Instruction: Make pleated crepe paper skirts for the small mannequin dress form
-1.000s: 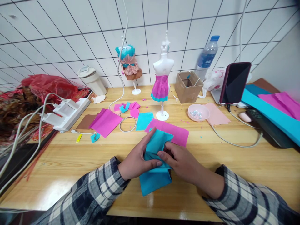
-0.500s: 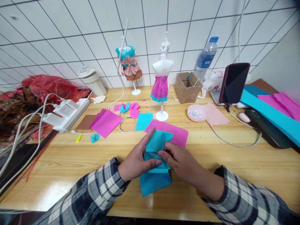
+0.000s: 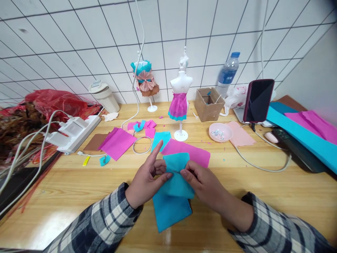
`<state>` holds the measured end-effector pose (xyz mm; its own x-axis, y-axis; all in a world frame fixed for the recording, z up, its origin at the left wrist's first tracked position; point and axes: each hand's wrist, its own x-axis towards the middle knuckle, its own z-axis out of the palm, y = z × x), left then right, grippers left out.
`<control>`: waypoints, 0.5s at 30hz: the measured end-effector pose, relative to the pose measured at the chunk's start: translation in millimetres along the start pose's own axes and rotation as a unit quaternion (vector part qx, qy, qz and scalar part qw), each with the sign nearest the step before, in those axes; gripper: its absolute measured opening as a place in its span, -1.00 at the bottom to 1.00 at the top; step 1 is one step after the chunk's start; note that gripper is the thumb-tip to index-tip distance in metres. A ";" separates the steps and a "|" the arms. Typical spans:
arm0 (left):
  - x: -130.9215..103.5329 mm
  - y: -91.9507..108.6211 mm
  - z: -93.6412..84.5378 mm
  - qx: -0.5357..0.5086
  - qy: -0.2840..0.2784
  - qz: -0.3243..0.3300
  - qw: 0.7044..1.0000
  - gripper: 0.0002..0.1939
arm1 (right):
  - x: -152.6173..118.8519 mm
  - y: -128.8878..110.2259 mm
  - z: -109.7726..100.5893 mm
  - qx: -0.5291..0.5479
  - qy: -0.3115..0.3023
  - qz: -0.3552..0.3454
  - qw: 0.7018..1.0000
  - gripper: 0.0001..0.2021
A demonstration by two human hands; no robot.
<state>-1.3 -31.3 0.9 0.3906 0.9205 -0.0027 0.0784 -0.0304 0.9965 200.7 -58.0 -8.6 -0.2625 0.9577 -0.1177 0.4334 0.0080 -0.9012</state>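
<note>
A piece of turquoise paper (image 3: 179, 188) hangs between my two hands, folded across its upper part. My left hand (image 3: 150, 179) pinches its left edge between thumb and curled fingers, with the index finger pointing up. On the other side my right hand (image 3: 201, 179) grips the right edge between thumb and fingers. Below the fold, a darker turquoise sheet (image 3: 171, 212) reaches down over the table. Just beyond my hands lies a magenta sheet (image 3: 195, 151), and behind it stands a small white dress form (image 3: 181, 82) in a magenta skirt with turquoise hem.
A second dressed form (image 3: 145, 79), a cup (image 3: 104, 96), a cardboard box (image 3: 209, 105) and a bottle (image 3: 228, 73) stand along the wall. A pink dish (image 3: 220, 132) and a phone (image 3: 258, 101) are at right. At left are a power strip (image 3: 79, 135) and more magenta paper (image 3: 118, 142).
The turquoise paper's upper layer has opened out and now drapes lower. My left hand has shifted left to the paper's edge, its thumb moving off the middle. The view has tilted up slightly.
</note>
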 end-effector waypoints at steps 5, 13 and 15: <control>-0.4 -1.5 1.1 -0.021 0.010 -0.012 1.000 -0.05 | 0.1 -0.8 0.3 0.033 -0.013 0.008 0.999 -0.59; -1.3 -6.0 -0.6 0.019 -0.011 -0.003 1.000 -0.15 | 1.2 -1.4 1.1 0.031 -0.009 0.009 0.999 -0.58; -1.0 -4.8 -1.2 0.050 -0.011 0.004 0.999 -0.24 | 1.1 -1.5 1.1 0.027 -0.010 0.017 0.999 -0.58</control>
<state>-3.2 -31.6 -3.8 0.4117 0.9113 0.0017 0.1656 -0.0766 0.9832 198.9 -57.3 -7.8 -0.2654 0.9512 -0.1572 0.3954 -0.0414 -0.9176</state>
